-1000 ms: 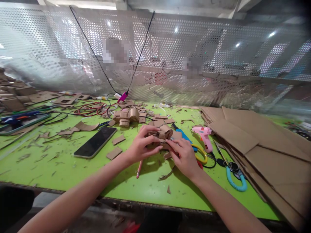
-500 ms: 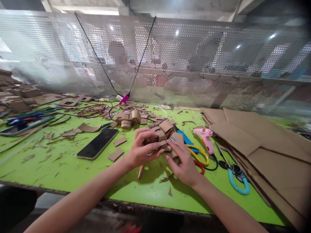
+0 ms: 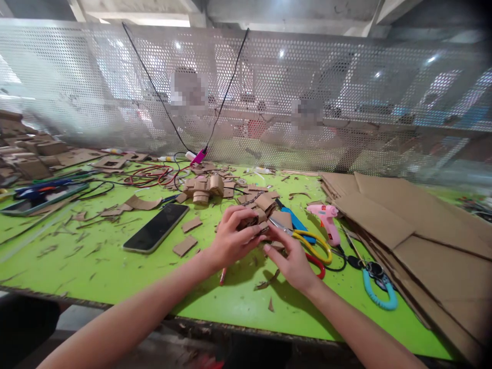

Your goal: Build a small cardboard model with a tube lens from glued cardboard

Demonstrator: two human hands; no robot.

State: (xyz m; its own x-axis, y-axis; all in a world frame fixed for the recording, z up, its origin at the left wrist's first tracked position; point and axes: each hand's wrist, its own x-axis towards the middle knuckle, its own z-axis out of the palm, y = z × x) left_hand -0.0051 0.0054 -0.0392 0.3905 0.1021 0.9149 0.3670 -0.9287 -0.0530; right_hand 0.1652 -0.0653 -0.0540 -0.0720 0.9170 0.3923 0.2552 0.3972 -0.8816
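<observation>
**Cardboard piece lifted off the bench, both hands at it**

Since the earlier frames the hands have drawn closer to the body and raised the cardboard piece (image 3: 257, 211) a little, and the right hand has slid lower beneath it.

Nearest, the left hand (image 3: 230, 241) has its grip closed round the piece, fingers curled over the top and thumb at the side, holding it just above the green bench (image 3: 115, 266). The right hand (image 3: 294, 259) is open, fingers spread and reaching up to the piece's lower edge; whether they touch it or a scrap under it I cannot tell. This looks like fitting or pressing a part into a small folded assembly. The next move would need a steady left hold while the right fingers press.

A pencil (image 3: 223, 275) lies below the left hand. Just right are scissors (image 3: 312, 245), then a pink glue gun (image 3: 328, 218) and a blue coiled cord (image 3: 378, 292). A phone (image 3: 157, 227) lies left. Farther back sit a cardboard model (image 3: 203, 187) and red wires (image 3: 148, 174); cardboard sheets (image 3: 407, 225) are stacked at right.

No containers show clearly; a flat tray-like thing (image 3: 38, 197) at far left holds pens, I think.
</observation>
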